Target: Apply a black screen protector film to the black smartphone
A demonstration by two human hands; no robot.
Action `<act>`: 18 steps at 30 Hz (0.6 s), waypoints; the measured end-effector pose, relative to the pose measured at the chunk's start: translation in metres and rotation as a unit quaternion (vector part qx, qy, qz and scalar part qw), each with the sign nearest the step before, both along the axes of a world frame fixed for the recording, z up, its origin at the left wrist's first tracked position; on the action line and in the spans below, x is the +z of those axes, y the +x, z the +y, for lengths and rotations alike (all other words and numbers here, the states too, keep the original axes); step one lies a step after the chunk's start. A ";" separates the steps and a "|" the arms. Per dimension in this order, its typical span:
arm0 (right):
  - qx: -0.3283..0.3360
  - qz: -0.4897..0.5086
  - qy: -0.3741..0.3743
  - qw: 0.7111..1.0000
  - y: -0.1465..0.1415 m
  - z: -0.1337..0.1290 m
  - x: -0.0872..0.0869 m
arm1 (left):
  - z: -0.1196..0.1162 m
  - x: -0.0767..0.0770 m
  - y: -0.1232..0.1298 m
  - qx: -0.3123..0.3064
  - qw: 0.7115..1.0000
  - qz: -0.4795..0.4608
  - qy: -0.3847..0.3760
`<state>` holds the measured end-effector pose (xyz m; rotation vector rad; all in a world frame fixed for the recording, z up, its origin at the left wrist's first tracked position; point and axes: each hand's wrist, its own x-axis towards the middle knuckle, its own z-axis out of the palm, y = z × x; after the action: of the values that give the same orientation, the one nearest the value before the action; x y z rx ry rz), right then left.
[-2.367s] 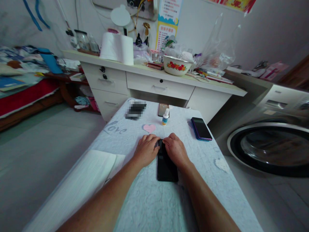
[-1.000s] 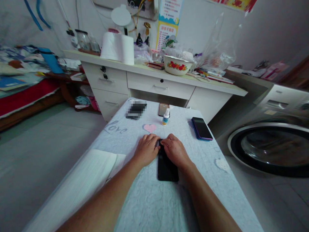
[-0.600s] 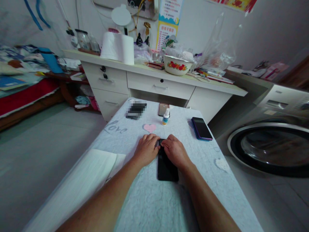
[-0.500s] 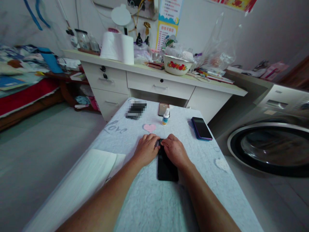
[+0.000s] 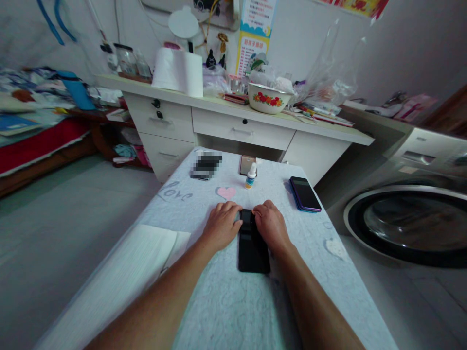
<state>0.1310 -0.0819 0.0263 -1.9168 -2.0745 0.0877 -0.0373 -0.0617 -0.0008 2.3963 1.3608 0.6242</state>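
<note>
A black smartphone [image 5: 253, 250] lies flat on the cloth-covered table, its dark screen facing up. My left hand [image 5: 222, 224] grips it at the upper left edge, with the thumb against the side and the fingers near the top corner. At the upper right corner is my right hand [image 5: 270, 224], its fingers curled and pressed together against the phone. Whatever those fingertips pinch, if anything, is hidden. Beyond the hands stands a small white-capped spray bottle [image 5: 250, 177] with a blue and yellow label.
Another phone [image 5: 305, 194] lies at the right, apparently stacked on something blue. Behind the bottle is a gold-coloured phone [image 5: 247, 164]; a pixelated dark object [image 5: 206, 166] lies far left. White paper [image 5: 146, 253] rests beside my left forearm. A washing machine [image 5: 412, 194] stands to the right.
My right hand has slid slightly right across the phone's top, from over the screen to its right edge. More of the upper screen shows. My left hand stays put.
</note>
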 end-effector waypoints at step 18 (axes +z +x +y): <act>0.070 0.024 0.014 0.997 -0.008 0.000 -0.003 | -0.001 0.002 0.000 0.002 1.000 0.001 -0.004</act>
<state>0.1228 -0.0823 0.0233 -1.7346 -2.1644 0.1326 -0.0372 -0.0625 0.0008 2.3896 1.3682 0.6161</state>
